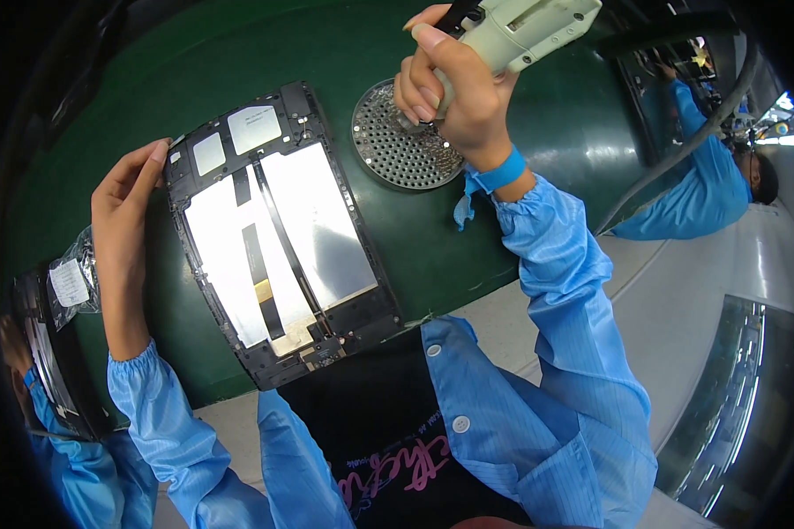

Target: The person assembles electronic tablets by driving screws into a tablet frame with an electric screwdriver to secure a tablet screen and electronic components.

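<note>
"What do we hold?"
"Our left hand (125, 201) pinches an opened tablet (331, 234) at the surface's (476, 238) near edge; our right hand (469, 101) grips a pale-green tool (525, 35)."
"Risk?"
"A bump could tip the tablet off."

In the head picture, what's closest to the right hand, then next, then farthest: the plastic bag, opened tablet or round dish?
1. Round dish: just below the right hand.
2. Opened tablet: farther left.
3. Plastic bag: far left.
</note>
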